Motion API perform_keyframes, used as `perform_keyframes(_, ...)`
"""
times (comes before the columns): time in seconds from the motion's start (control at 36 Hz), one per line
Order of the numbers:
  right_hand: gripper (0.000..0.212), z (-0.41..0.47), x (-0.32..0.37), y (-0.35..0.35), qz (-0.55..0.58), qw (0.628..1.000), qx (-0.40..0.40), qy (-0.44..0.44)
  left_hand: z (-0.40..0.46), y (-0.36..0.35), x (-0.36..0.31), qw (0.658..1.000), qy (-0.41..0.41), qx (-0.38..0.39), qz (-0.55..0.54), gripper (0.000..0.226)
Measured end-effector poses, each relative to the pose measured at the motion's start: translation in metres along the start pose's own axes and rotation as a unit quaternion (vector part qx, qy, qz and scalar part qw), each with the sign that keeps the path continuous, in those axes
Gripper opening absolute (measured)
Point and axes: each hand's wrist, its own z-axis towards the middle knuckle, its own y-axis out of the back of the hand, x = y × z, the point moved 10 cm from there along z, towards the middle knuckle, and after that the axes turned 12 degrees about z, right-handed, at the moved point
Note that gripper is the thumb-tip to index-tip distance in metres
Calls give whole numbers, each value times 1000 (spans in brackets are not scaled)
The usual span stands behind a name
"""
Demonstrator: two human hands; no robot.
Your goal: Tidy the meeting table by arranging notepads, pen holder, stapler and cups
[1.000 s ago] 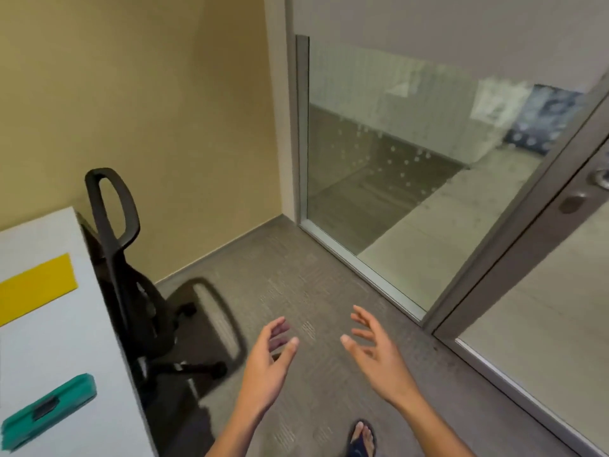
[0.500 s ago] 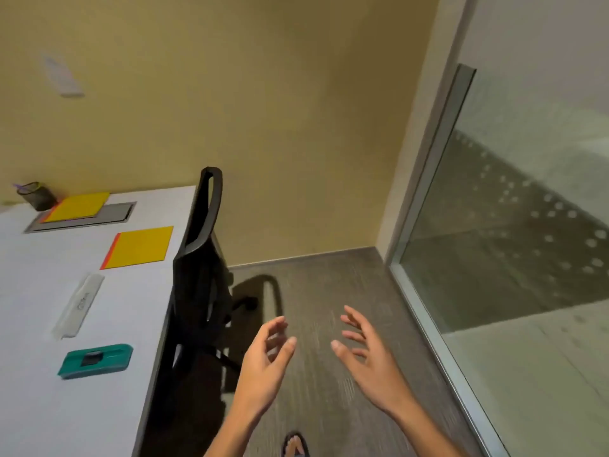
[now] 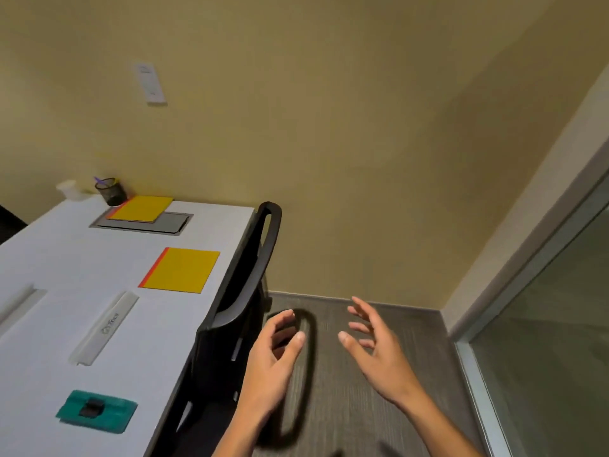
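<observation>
On the white meeting table (image 3: 66, 258) at the left lie two yellow notepads: one (image 3: 180, 270) near the right edge, another (image 3: 141, 208) farther back, partly over a grey cable hatch. A black mesh pen holder (image 3: 111, 191) with a purple pen stands at the far end, a pale cup (image 3: 68, 189) beside it. A teal stapler-like block (image 3: 97, 411) rests near the front. My left hand (image 3: 273, 361) and my right hand (image 3: 375, 351) hover over the carpet to the right of the table, both empty with fingers apart.
A black office chair (image 3: 237, 311) is pushed against the table's right edge, between my hands and the tabletop. A white plastic bar (image 3: 103, 328) lies mid-table. Grey carpet (image 3: 329, 407) runs to a yellow wall; a glass partition (image 3: 543, 374) stands at right.
The view has swung left from the glass door toward the table, bringing the notepads, pen holder and cup into sight. Both hands stay raised and empty in front of me.
</observation>
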Motion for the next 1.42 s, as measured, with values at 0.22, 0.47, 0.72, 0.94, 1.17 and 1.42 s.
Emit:
perform_keyframes(0.22, 62, 109, 20, -19, 46, 998, 46, 26, 82, 23, -44, 995, -17, -82, -47, 35)
perform_keyframes(0.47, 59, 231, 26, -51, 86, 985, 149, 22, 162, 59, -42, 962, 26, -271, -25, 27)
perform_keyframes(0.72, 59, 364, 35, -51, 81, 961, 262, 28, 225, 74, -32, 916, 112, -384, 24, 28)
perform_keyframes(0.94, 48, 467, 42, -48, 91, 947, 307, 25, 235, 94, -7, 869, 200, -452, 24, 30)
perform_keyframes(1.17, 45, 512, 28, -114, 95, 921, 379, -5, 253, 105, 27, 856, 256, -449, -12, 36)
perform_keyframes(1.42, 38, 546, 14, -205, 45, 882, 463, -72, 293, 150, 74, 846, 316, -421, -83, 42)
